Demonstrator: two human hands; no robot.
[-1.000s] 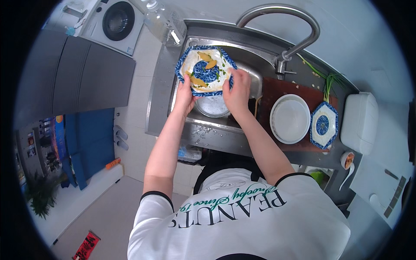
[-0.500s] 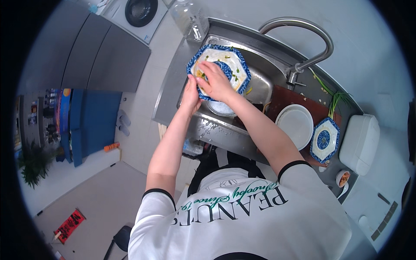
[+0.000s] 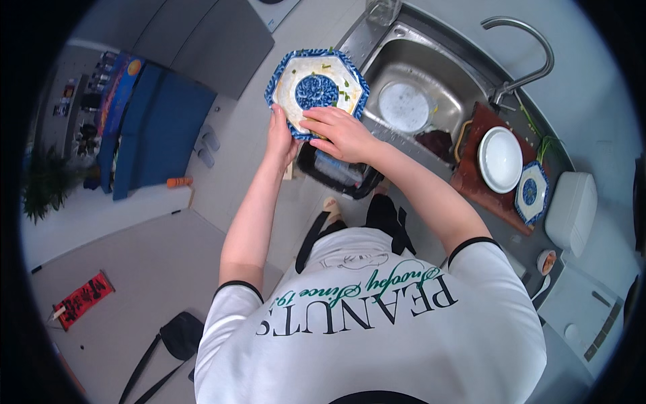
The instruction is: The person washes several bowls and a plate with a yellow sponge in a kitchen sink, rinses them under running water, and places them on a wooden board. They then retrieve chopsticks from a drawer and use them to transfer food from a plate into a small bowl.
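Observation:
A blue-and-white plate [image 3: 286,84] with a patterned rim is held up beside the sink, just over the near edge of a black bin. Chopped green bits and brownish sauce streaks cling to its surface. My left hand [image 3: 280,137] grips the plate's lower left rim, thumb on top and the other fingers hidden beneath. Across the plate's lower right side lies my right hand [image 3: 342,135], fingers stretched out and slightly apart on the surface. Something small and yellowish shows between its thumb and fingers, too small to name. Below the plate stands the bin [image 3: 350,190], lined with a bag.
In the steel sink [image 3: 444,74] sits a round white dish [image 3: 405,108] and a dark reddish item. Right of it, a brown cutting board [image 3: 478,178] bears a white bowl [image 3: 500,159] and another patterned plate [image 3: 531,193]. A curved faucet [image 3: 531,34] rises behind.
Both hands have carried the plate leftward, from above the sink to over the bin. My right hand has slid from the plate's middle toward its lower edge. The view has shifted.

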